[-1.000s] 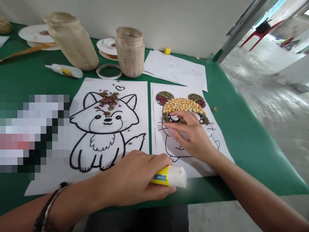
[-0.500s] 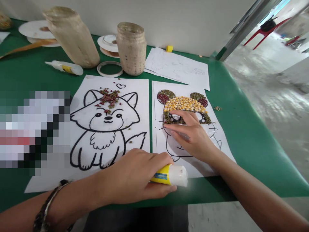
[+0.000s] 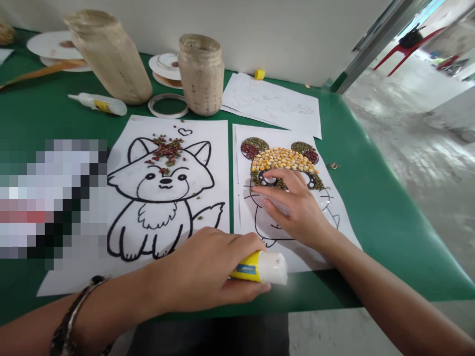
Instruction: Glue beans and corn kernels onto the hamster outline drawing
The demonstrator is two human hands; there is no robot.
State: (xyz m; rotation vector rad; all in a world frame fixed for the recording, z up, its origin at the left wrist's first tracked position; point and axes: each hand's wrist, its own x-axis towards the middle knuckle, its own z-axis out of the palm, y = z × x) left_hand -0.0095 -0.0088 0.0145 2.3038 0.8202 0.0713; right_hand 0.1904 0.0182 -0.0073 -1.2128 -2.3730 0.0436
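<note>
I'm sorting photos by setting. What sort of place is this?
Probably a craft workspace, though whether workshop or classroom I cannot tell. A green table bears an animal drawing part-filled with corn and, farther back, spools.

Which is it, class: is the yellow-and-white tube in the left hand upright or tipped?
Tipped: the yellow-and-white tube lies sideways in the left hand, its white end pointing right rather than up.

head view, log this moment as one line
left hand: holds yellow-and-white tube | right hand: at corn-topped drawing | fox drawing: loose beans on head
</note>
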